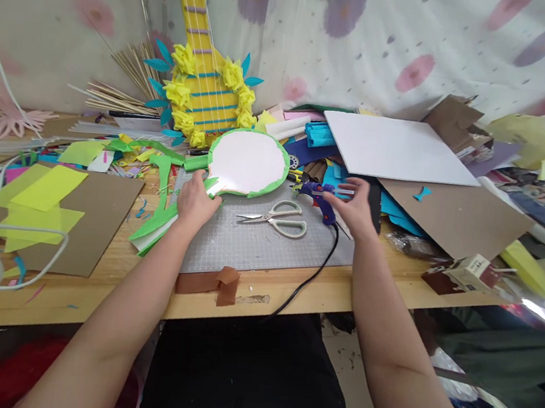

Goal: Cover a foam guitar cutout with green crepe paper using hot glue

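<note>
My left hand [197, 203] is closed on the near left edge of a rounded white board [250, 161] rimmed with green crepe paper. A loose green paper strip [153, 229] hangs beside that wrist. My right hand [355, 207] curls round the back end of a purple-blue hot glue gun [323, 202], thumb against its body. A clear glue stick [345, 192] pokes out between thumb and fingers. Scissors [275, 219] with pale handles lie on the grey cutting mat [242, 246], between my hands.
Behind stands a yellow paper guitar [210, 100] with paper flowers. Yellow sheets [50, 190] lie on cardboard at left. A white foam board [399, 147] and brown cardboard [459, 217] fill the right. The gun's black cord [316, 275] runs over the table's front edge.
</note>
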Demonstrator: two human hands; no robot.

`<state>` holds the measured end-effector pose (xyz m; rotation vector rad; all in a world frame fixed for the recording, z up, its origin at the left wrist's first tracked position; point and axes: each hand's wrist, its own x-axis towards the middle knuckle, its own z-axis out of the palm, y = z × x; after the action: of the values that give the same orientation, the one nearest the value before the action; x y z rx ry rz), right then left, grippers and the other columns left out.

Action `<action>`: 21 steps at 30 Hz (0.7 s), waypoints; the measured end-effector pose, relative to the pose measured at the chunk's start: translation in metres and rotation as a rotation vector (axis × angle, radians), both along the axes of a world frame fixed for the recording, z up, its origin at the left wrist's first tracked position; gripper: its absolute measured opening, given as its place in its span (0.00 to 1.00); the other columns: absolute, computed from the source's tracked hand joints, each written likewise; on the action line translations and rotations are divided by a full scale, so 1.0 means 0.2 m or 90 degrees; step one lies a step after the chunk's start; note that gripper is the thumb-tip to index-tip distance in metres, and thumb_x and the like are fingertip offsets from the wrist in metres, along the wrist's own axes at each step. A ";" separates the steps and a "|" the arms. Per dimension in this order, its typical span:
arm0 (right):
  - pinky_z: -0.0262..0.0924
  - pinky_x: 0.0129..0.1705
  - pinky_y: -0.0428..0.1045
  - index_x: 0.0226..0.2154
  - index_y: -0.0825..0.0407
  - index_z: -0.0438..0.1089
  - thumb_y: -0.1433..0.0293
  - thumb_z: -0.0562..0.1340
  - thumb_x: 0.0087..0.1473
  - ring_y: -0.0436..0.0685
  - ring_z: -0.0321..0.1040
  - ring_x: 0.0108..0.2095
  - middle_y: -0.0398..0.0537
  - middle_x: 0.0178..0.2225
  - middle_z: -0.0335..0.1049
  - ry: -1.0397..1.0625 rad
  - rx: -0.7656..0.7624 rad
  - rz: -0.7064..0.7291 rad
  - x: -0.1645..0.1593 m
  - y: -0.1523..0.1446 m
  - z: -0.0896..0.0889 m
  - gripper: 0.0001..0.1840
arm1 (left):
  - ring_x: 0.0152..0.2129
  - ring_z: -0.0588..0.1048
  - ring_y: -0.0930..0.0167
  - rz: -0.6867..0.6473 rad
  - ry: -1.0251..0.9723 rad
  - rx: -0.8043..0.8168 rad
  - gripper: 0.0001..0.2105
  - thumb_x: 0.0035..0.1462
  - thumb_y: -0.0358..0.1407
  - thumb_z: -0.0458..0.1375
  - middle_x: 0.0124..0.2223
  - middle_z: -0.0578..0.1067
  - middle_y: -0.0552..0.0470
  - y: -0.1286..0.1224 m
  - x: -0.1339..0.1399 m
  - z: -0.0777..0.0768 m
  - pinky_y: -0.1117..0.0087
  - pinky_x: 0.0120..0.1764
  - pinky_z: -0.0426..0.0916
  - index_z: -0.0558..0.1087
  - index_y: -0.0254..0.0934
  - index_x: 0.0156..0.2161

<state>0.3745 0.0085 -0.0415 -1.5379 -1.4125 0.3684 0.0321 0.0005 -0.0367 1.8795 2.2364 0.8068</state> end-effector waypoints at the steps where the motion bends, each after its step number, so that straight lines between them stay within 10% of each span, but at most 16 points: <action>1: 0.65 0.45 0.61 0.51 0.50 0.60 0.49 0.69 0.39 0.64 0.68 0.46 0.57 0.46 0.67 -0.011 0.067 -0.033 0.00 -0.02 0.04 0.40 | 0.50 0.70 0.51 -0.009 0.018 0.005 0.31 0.44 0.35 0.60 0.51 0.72 0.38 0.00 0.00 0.00 0.51 0.48 0.67 0.61 0.35 0.56; 5: 0.60 0.52 0.62 0.50 0.49 0.61 0.52 0.64 0.49 0.64 0.64 0.50 0.57 0.48 0.63 -0.126 0.224 -0.060 -0.14 -0.08 0.20 0.30 | 0.51 0.67 0.53 -0.056 0.073 0.013 0.29 0.42 0.36 0.62 0.52 0.71 0.39 -0.02 -0.01 0.02 0.54 0.50 0.65 0.64 0.35 0.53; 9: 0.58 0.50 0.59 0.38 0.49 0.67 0.60 0.63 0.53 0.63 0.63 0.47 0.53 0.41 0.67 -0.297 0.140 0.239 -0.45 -0.03 0.17 0.12 | 0.55 0.64 0.54 -0.127 0.084 0.004 0.31 0.41 0.36 0.63 0.55 0.67 0.40 -0.04 -0.01 0.03 0.55 0.55 0.61 0.64 0.36 0.53; 13: 0.56 0.47 0.55 0.36 0.51 0.67 0.64 0.69 0.46 0.62 0.61 0.44 0.52 0.41 0.67 -0.404 0.062 0.392 -0.66 0.07 0.06 0.16 | 0.56 0.61 0.55 -0.203 0.092 0.025 0.33 0.39 0.40 0.67 0.58 0.64 0.41 -0.04 0.01 0.02 0.56 0.58 0.58 0.65 0.38 0.52; 21: 0.53 0.43 0.53 0.31 0.51 0.67 0.64 0.65 0.53 0.61 0.59 0.41 0.52 0.37 0.66 -0.404 0.077 0.358 -0.72 0.08 -0.02 0.09 | 0.48 0.68 0.60 -0.214 0.102 0.048 0.18 0.46 0.37 0.66 0.47 0.71 0.46 -0.01 0.04 -0.01 0.60 0.51 0.62 0.68 0.40 0.43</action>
<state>0.2306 0.0253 -0.0460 -1.1781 -2.3285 0.1151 0.0393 -0.0015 -0.0397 2.3441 1.9097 0.7147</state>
